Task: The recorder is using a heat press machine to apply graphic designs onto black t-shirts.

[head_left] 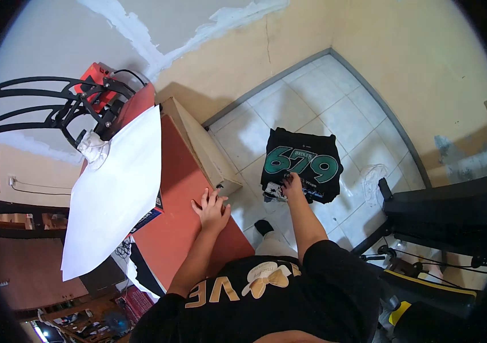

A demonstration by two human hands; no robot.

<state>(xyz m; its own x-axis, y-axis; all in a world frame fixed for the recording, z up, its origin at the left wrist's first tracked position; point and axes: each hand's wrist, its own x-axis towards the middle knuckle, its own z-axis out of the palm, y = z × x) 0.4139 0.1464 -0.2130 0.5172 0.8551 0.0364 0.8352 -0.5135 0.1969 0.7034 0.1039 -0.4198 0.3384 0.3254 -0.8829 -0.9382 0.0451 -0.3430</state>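
Observation:
A folded black T-shirt (306,150) with large green printed figures lies on top of a small pile over the tiled floor. Under its near edge a white and dark patterned cloth (276,192) sticks out. My right hand (292,186) reaches down to that near edge, its fingers bent together on the black T-shirt; the fingertips are in shadow. My left hand (212,212) lies flat on the red tabletop (180,166), fingers spread, with nothing in it.
On the table's left, a large white sheet (120,188) hangs over a box (151,216). Behind it stands a red and black machine (96,86) with long arms. Black exercise equipment (443,211) is on the right, near a white cloth (373,182) on the floor.

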